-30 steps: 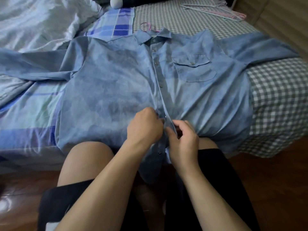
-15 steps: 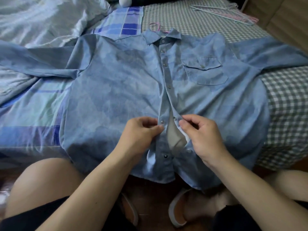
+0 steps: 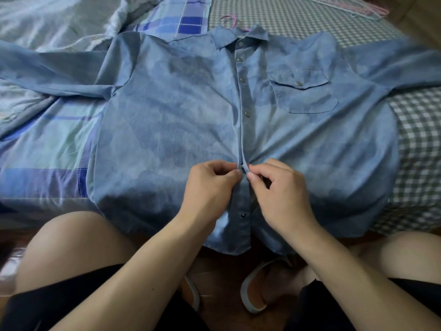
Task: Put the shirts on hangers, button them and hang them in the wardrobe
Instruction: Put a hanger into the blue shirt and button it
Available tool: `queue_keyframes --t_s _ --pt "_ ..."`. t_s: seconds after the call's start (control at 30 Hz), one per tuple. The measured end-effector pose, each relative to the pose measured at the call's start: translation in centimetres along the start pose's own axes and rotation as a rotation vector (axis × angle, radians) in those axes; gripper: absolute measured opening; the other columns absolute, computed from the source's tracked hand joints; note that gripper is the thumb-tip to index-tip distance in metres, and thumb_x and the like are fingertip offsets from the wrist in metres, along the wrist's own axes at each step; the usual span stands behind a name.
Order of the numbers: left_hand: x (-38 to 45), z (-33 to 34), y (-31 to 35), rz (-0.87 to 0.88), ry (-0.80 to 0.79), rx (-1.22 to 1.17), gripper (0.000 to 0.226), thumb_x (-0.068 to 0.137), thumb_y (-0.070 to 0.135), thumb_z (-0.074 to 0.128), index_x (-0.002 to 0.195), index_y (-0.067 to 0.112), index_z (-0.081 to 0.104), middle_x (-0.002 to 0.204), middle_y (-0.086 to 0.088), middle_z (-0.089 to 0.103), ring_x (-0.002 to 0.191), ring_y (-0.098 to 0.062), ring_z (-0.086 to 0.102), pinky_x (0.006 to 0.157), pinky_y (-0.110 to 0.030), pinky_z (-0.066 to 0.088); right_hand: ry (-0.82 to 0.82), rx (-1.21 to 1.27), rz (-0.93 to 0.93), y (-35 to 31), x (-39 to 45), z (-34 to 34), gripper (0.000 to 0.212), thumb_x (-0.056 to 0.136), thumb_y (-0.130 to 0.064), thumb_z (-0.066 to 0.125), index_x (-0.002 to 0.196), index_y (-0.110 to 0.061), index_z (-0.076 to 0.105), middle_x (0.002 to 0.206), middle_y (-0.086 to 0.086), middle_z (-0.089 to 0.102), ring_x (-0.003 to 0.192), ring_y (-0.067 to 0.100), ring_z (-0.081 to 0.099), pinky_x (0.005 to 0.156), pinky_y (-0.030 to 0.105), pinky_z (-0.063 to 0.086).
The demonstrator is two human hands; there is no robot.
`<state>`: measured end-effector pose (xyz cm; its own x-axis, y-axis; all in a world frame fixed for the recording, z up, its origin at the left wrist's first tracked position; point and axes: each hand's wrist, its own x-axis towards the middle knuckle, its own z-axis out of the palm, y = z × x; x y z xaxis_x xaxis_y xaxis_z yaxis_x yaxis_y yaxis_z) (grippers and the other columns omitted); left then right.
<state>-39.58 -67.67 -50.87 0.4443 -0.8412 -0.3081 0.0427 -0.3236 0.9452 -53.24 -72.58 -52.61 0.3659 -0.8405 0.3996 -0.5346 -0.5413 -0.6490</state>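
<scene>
A blue denim shirt (image 3: 167, 120) lies spread face up on the bed, sleeves out to both sides, hem hanging over the bed's near edge. A pink hanger hook (image 3: 229, 19) pokes out above its collar. Several snaps down the placket are closed. My left hand (image 3: 210, 185) pinches the left edge of the placket near a lower snap. My right hand (image 3: 279, 187) pinches the right edge beside it. The two edges meet between my fingertips. One dark snap (image 3: 243, 215) shows below my hands.
The bed has a blue plaid sheet (image 3: 47, 151) at left and a grey checked cover (image 3: 420, 144) at right. Several spare hangers (image 3: 353, 8) lie at the far right corner. My knees and slippers (image 3: 253, 292) are below the bed edge.
The gap in the placket has closed: both hands have drawn the two edges together at the lower snap. The view has shifted slightly.
</scene>
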Motion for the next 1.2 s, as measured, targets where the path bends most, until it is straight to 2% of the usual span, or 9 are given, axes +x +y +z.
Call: queue_keyframes --t_s 0.2,0.43,0.5,0.6,0.7,0.8,0.9,1.03,1.2 --pt "0.1 0.7 -0.6 -0.002 0.036 -0.035 0.011 0.091 0.012 0.072 0.085 0.018 0.08 0.078 0.0 0.078 0.082 -0.016 0.076 0.087 -0.038 0.06 0.011 -0.075 -0.042 -0.2 -0.5 0.6 0.008 0.093 -0.014 0.07 0.093 -0.012 0.078 0.069 -0.006 0.05 0.059 0.015 0.052 0.054 0.036 0.047" --pt "0.4 0.9 -0.9 0.049 0.08 0.058 0.01 0.088 0.009 0.072 0.084 0.016 0.078 0.075 0.0 0.077 0.078 -0.015 0.074 0.08 -0.032 0.059 0.012 -0.134 -0.055 -0.5 -0.4 1.2 0.016 0.094 -0.013 0.065 0.08 -0.007 0.071 0.068 -0.004 0.047 0.059 0.017 0.05 0.055 0.04 0.045" --pt "0.6 1.0 -0.8 0.102 0.076 0.184 0.011 0.088 0.011 0.071 0.084 0.019 0.077 0.073 0.004 0.075 0.076 -0.011 0.072 0.076 -0.03 0.057 -0.029 -0.111 -0.026 -0.1 -0.4 1.1 0.009 0.092 -0.01 0.065 0.091 -0.008 0.073 0.078 -0.001 0.056 0.069 0.021 0.058 0.062 0.04 0.05" --pt "0.5 0.7 -0.4 0.176 0.053 0.356 0.01 0.091 0.013 0.067 0.088 0.021 0.074 0.074 0.007 0.072 0.073 -0.005 0.067 0.067 -0.021 0.048 -0.117 -0.051 0.077 -0.4 -0.9 0.6 0.036 0.083 -0.001 0.063 0.118 -0.01 0.069 0.105 0.001 0.062 0.094 0.024 0.064 0.083 0.04 0.054" --pt "-0.7 0.1 -1.0 0.25 0.081 0.414 0.014 0.093 0.014 0.063 0.095 0.027 0.068 0.072 0.009 0.065 0.068 -0.004 0.062 0.063 -0.017 0.045 -0.146 -0.084 0.187 -0.3 -1.7 -0.7 0.048 0.076 0.006 0.059 0.119 -0.015 0.068 0.103 -0.006 0.055 0.096 0.017 0.06 0.086 0.033 0.051" --pt "-3.3 -0.4 -3.5 0.31 0.111 0.458 0.011 0.093 0.022 0.061 0.093 0.032 0.064 0.07 0.008 0.063 0.068 -0.004 0.06 0.065 -0.026 0.049 -0.095 -0.133 0.25 1.3 -3.7 -2.7 0.043 0.07 0.007 0.063 0.106 -0.016 0.068 0.098 -0.005 0.055 0.085 0.012 0.057 0.082 0.027 0.05" --pt "-6.2 -0.3 -7.9 0.27 0.092 0.466 0.011 0.091 0.021 0.064 0.088 0.031 0.064 0.076 0.01 0.064 0.073 -0.004 0.062 0.067 -0.027 0.05 -0.063 -0.06 0.314 3.2 -6.2 -4.8 0.046 0.072 0.013 0.067 0.103 -0.021 0.065 0.097 -0.005 0.059 0.084 -0.007 0.056 0.076 0.002 0.039" --pt "-9.2 1.4 -12.9 0.191 0.255 0.373 0.015 0.088 0.017 0.074 0.098 0.024 0.065 0.089 0.008 0.061 0.088 -0.004 0.059 0.078 -0.025 0.046 -0.126 0.112 0.327 4.2 -8.8 -6.5 0.034 0.081 0.008 0.069 0.091 -0.024 0.067 0.089 -0.01 0.066 0.087 0.005 0.062 0.072 0.005 0.04" --pt "-7.4 4.0 -11.7 0.226 0.348 0.308 0.036 0.086 0.037 0.077 0.112 0.023 0.058 0.107 0.011 0.052 0.104 -0.011 0.054 0.092 -0.028 0.046 -0.176 0.247 0.31 3.3 -10.9 -6.4 0.025 0.087 0.001 0.07 0.096 -0.022 0.072 0.086 -0.012 0.064 0.086 0.007 0.063 0.074 0.013 0.045"
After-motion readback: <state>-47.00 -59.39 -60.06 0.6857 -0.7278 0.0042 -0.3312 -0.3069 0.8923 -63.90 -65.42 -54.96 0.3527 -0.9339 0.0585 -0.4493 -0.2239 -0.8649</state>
